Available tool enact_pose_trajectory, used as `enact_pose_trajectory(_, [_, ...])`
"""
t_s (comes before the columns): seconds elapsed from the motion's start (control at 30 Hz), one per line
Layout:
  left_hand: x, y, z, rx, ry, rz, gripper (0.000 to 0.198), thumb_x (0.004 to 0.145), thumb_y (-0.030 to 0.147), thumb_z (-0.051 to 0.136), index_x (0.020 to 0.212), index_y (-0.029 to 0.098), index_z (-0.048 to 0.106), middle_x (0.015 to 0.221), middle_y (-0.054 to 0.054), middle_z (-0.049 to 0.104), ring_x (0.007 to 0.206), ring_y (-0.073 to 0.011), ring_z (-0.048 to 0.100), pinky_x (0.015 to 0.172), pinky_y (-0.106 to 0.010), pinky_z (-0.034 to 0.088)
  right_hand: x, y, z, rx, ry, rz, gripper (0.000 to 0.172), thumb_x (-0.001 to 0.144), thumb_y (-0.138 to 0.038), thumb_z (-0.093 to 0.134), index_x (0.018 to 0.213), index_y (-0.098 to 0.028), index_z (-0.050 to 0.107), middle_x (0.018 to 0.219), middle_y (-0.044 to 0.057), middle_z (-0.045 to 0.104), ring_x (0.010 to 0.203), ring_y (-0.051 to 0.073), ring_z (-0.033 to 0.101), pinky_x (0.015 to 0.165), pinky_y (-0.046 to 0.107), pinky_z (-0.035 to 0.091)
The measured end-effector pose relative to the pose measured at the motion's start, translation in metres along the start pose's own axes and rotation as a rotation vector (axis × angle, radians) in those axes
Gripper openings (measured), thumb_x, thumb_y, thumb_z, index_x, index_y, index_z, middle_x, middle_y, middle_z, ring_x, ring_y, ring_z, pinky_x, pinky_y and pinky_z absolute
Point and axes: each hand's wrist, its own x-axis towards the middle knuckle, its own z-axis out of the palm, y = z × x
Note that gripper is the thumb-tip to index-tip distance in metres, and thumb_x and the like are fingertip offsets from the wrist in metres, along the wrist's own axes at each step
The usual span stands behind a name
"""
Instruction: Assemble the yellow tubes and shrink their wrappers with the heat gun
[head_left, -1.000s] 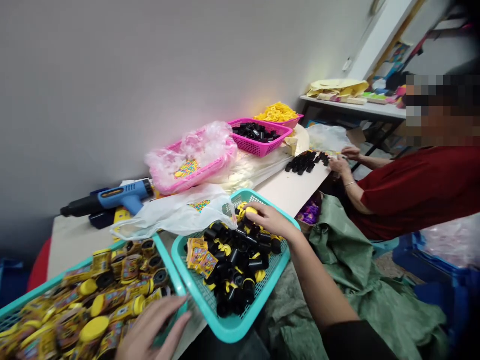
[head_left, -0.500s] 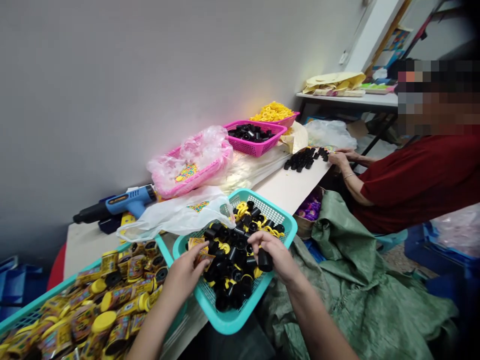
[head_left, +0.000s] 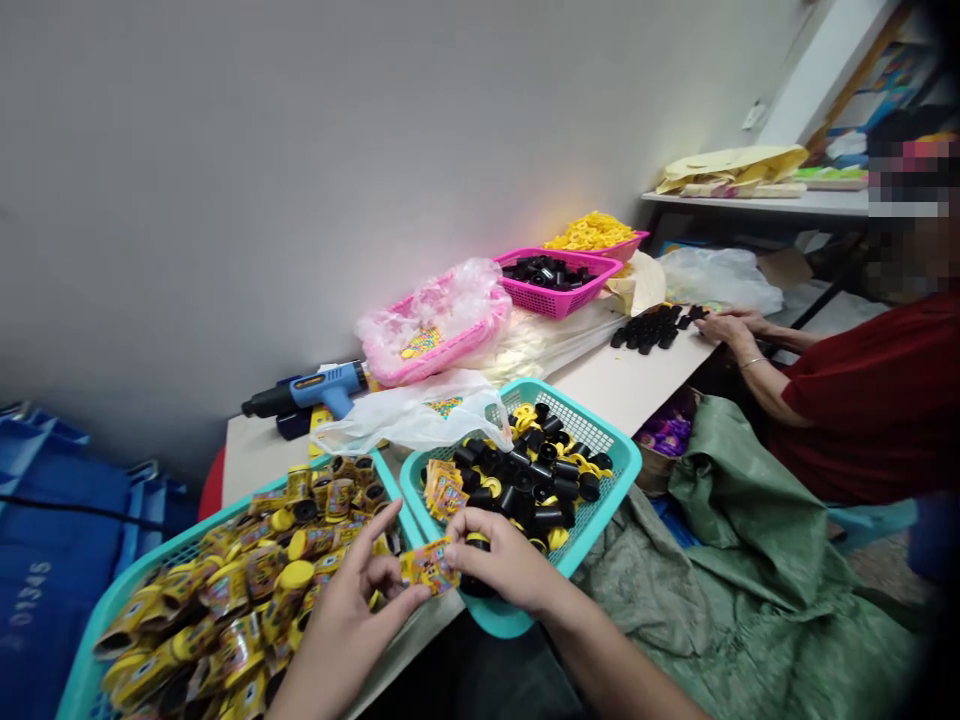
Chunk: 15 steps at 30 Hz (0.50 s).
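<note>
Left hand (head_left: 345,630) pinching a yellow printed sachet (head_left: 429,566), long axis nearly level, right end against the right hand (head_left: 499,565); right fingers clenched around a black cylinder (head_left: 474,585); both at the near corner of a teal basket (head_left: 622,460).

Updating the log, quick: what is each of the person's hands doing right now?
Left hand: closed, pinching the yellow sachet.
Right hand: closed, holding the same sachet, a black plastic cylinder beneath it.

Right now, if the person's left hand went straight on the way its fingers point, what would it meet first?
Probably the rim of the teal plastic basket of yellow-capped jars, just beyond the fingertips of the left hand, though depth is hard to judge from this view.
</note>
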Motion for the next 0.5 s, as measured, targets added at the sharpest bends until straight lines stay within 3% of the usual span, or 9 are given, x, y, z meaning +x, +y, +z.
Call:
enact_pose_trajectory(0.1, [-0.011,0.001,-0.016,0.092,-0.087,0.010,0.077,0.076,0.035,0.063,0.145,0.020,0.033,0.065,0.004,0.060,0.063,-0.0142,0.059,0.066,-0.027,0.048,0.003,-0.007,0.009,-0.102,-0.158,-0.047,0.030,0.081,-0.045,0.063,0.095,-0.019,0.070,0.085,0.001,0.059,0.083,0.015,0.054,0.081,0.027,0.040])
enact_pose_trajectory(0.17, [-0.015,0.002,-0.023,0.111,-0.115,0.029,0.077,0.077,0.033,0.062,0.146,0.022,0.032,0.068,0.004,0.062,0.064,-0.0145,0.060,0.069,-0.028,0.049,0.008,-0.013,0.019,-0.136,-0.222,-0.063,0.026,0.078,-0.044,0.067,0.084,-0.019,0.072,0.078,0.000,0.056,0.079,0.014,0.053,0.079,0.027,0.039])
enact_pose_trajectory(0.23, [-0.017,-0.002,-0.025,0.037,-0.084,0.045,0.075,0.077,0.035,0.064,0.144,0.023,0.035,0.072,0.002,0.064,0.068,-0.0149,0.061,0.071,-0.028,0.050,0.013,-0.016,0.031,-0.090,-0.177,-0.033,0.027,0.072,-0.043,0.072,0.067,-0.017,0.065,0.069,-0.001,0.051,0.073,0.013,0.050,0.074,0.026,0.039])
enact_pose_trajectory(0.37, [-0.019,-0.024,-0.011,-0.312,0.105,0.026,0.069,0.070,0.045,0.073,0.130,0.023,0.048,0.082,0.000,0.067,0.079,-0.0163,0.066,0.076,-0.028,0.054,0.018,-0.010,0.055,0.070,-0.057,0.081,0.045,0.063,-0.050,0.076,0.061,-0.018,0.046,0.062,-0.003,0.045,0.064,0.012,0.043,0.062,0.023,0.036])
enact_pose_trajectory(0.5, [-0.023,-0.044,-0.010,-0.416,0.331,-0.066,0.047,0.067,0.056,0.072,0.095,0.019,0.064,0.080,-0.004,0.072,0.075,-0.0185,0.069,0.071,-0.029,0.057,0.015,-0.004,0.059,0.287,-0.078,0.110,0.033,0.075,-0.050,0.063,0.083,-0.020,0.053,0.076,0.000,0.046,0.068,0.012,0.043,0.061,0.022,0.037])
